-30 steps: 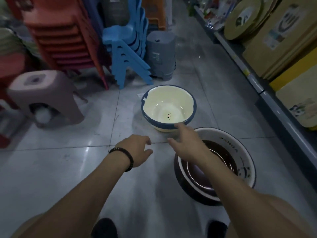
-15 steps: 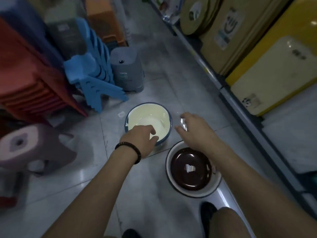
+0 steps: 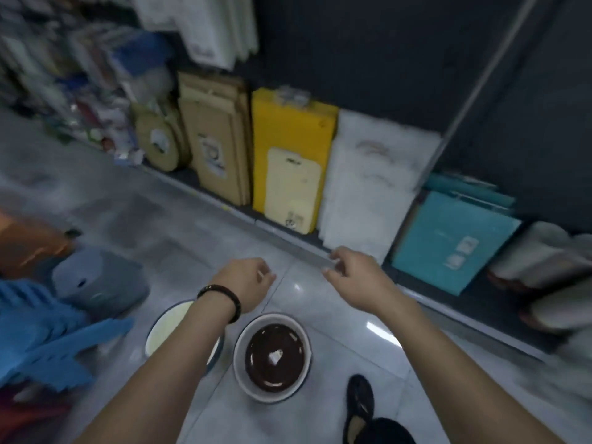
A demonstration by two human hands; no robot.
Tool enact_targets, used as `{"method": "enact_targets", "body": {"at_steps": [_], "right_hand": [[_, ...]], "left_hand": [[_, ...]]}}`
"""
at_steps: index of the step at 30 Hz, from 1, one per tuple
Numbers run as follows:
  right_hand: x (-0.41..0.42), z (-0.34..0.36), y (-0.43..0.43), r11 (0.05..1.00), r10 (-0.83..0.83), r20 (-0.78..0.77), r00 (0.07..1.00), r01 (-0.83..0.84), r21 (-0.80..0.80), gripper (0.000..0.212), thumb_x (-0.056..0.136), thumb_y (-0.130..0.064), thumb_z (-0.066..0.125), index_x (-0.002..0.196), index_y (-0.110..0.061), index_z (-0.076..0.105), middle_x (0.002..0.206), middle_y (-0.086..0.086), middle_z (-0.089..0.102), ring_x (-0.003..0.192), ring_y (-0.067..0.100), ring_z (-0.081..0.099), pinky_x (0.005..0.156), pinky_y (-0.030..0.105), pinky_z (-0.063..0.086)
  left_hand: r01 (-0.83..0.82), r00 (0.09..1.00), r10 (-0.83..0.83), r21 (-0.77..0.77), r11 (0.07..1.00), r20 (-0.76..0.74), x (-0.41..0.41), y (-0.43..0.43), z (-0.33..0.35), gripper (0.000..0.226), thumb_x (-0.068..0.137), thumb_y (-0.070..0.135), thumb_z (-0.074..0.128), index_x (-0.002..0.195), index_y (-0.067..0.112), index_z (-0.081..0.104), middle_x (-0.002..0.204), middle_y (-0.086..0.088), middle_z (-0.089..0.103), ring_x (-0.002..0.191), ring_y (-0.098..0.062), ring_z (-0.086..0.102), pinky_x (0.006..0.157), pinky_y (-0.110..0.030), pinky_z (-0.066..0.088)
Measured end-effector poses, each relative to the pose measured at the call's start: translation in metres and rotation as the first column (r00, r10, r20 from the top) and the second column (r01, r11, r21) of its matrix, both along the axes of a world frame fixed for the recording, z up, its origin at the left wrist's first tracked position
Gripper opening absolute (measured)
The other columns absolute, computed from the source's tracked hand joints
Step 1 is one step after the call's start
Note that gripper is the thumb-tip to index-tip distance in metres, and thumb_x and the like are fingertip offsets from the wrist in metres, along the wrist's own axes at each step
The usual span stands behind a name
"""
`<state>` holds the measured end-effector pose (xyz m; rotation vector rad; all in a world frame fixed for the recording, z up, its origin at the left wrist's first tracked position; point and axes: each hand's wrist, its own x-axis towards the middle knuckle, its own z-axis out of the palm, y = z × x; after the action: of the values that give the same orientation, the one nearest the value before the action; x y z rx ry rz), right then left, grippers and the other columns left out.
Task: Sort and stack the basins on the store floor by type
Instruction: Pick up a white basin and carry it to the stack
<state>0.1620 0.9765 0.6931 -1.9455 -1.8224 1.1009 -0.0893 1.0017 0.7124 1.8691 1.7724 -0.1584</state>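
Left hand [image 3: 246, 283] and right hand [image 3: 355, 277] have lifted away, loosely curled and seemingly empty, leaving the blue-rimmed cream plastic basin [image 3: 166, 328] unstacked beside the white-rimmed brown basin [image 3: 239, 350].

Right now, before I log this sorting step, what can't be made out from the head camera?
All in the head view:
- Cream basin: the left forearm covers its right side.
- White-rimmed basin: single or a nested stack, motion blur leaves it unclear.
- Right hand: whether it pinches anything; its fingertips blur into the shelf edge.
- Blue stools: cut off by the left edge, blurred.
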Motion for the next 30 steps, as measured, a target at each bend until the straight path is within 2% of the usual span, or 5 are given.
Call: {"method": "enact_targets", "body": {"at_steps": [6, 12, 18, 24, 30], "right_hand": [[0.150, 0.004, -0.022, 0.914, -0.405, -0.054, 0.913, 0.405, -0.012, 0.040, 0.102, -0.045, 0.063, 0.133, -0.020, 0.066, 0.100, -0.006, 0.067, 0.097, 0.017, 0.063, 0.082, 0.029, 0.043], [0.247, -0.006, -0.105, 0.671, -0.741, -0.086, 0.666, 0.737, -0.078, 0.034, 0.101, -0.042, 0.065, 0.127, -0.019, 0.068, 0.116, -0.002, 0.073, 0.113, 0.020, 0.068, 0.090, 0.028, 0.048], [0.286, 0.000, -0.266, 0.220, -0.975, -0.051, 0.215, 0.967, -0.131, 0.029, 0.101, -0.045, 0.063, 0.122, -0.026, 0.066, 0.107, -0.004, 0.071, 0.092, 0.013, 0.069, 0.069, 0.024, 0.048], [0.286, -0.007, -0.439, -0.313, -0.949, -0.012, -0.316, 0.942, -0.119, 0.029, 0.098, -0.046, 0.066, 0.116, -0.024, 0.071, 0.106, 0.000, 0.077, 0.100, 0.023, 0.075, 0.092, 0.035, 0.056], [0.282, -0.045, -0.555, -0.556, -0.807, -0.087, -0.585, 0.801, -0.223, 0.044, 0.082, -0.058, 0.061, 0.114, -0.029, 0.070, 0.106, 0.002, 0.076, 0.096, 0.027, 0.076, 0.090, 0.046, 0.062]], "left_hand": [[0.332, 0.942, -0.334, -0.052, 0.942, -0.043, 0.174, 0.065, 0.012, 0.034, 0.104, 0.048, 0.048, 0.115, 0.023, 0.067, 0.115, -0.002, 0.069, 0.097, -0.024, 0.064, 0.087, -0.037, 0.056], [0.636, 0.771, -0.635, -0.020, 0.771, 0.041, 0.339, 0.053, -0.007, 0.026, 0.098, 0.049, 0.055, 0.107, 0.031, 0.070, 0.110, 0.001, 0.072, 0.096, -0.021, 0.066, 0.084, -0.032, 0.056], [0.890, 0.454, -0.874, -0.041, 0.454, 0.175, 0.480, -0.050, -0.019, 0.018, 0.097, 0.045, 0.056, 0.101, 0.031, 0.068, 0.104, 0.002, 0.070, 0.093, -0.020, 0.064, 0.086, -0.034, 0.056], [0.984, 0.178, -0.951, -0.069, 0.165, 0.255, 0.576, -0.201, -0.028, 0.018, 0.093, 0.043, 0.062, 0.099, 0.028, 0.069, 0.101, 0.005, 0.072, 0.096, -0.020, 0.067, 0.092, -0.037, 0.057], [0.981, -0.155, -0.971, -0.087, -0.173, 0.179, 0.645, -0.340, -0.048, 0.025, 0.095, 0.045, 0.061, 0.112, 0.028, 0.069, 0.112, 0.004, 0.072, 0.100, -0.019, 0.066, 0.093, -0.037, 0.057]]}}
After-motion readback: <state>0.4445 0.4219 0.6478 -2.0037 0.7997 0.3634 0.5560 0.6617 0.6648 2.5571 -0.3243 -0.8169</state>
